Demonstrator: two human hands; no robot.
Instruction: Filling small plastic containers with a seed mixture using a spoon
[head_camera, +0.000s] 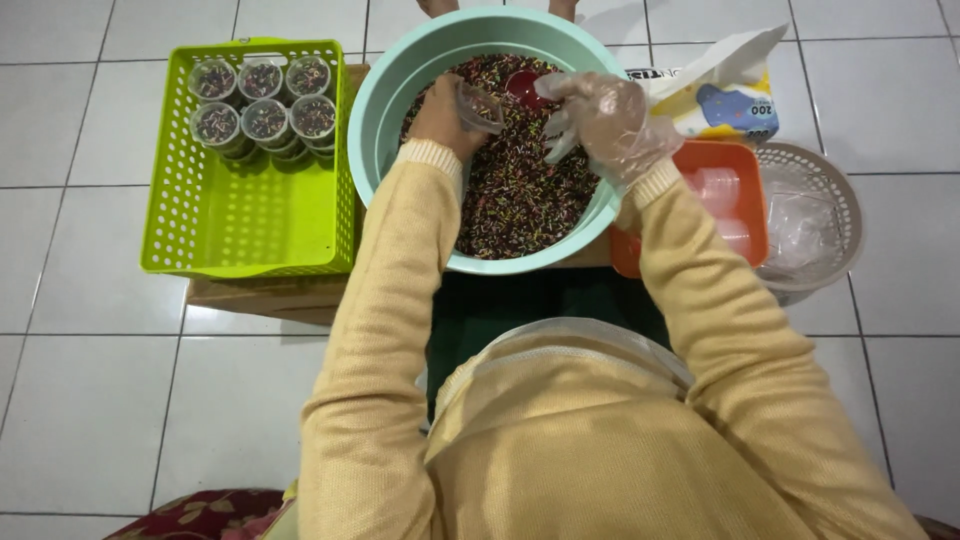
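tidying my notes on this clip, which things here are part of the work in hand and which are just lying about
In use:
left hand holding a clear cup
gloved right hand with a red scoop
teal bowl of sprinkles
filled cups in the green basket
orange tray of empty cups

Lying about:
tissue pack
round basket

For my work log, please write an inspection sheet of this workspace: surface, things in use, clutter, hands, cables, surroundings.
Surface: white tiled floor; low brown board under the crate.
Things in use: teal bowl of coloured sprinkles; clear cup; red scoop.
Clutter: green crate with six filled cups; orange tray; round basket; tissue pack.
Hands: left hand bare, holds the cup; right hand in a clear glove, holds the scoop.
Cables: nothing seen.
Surroundings: floral fabric at the bottom edge.
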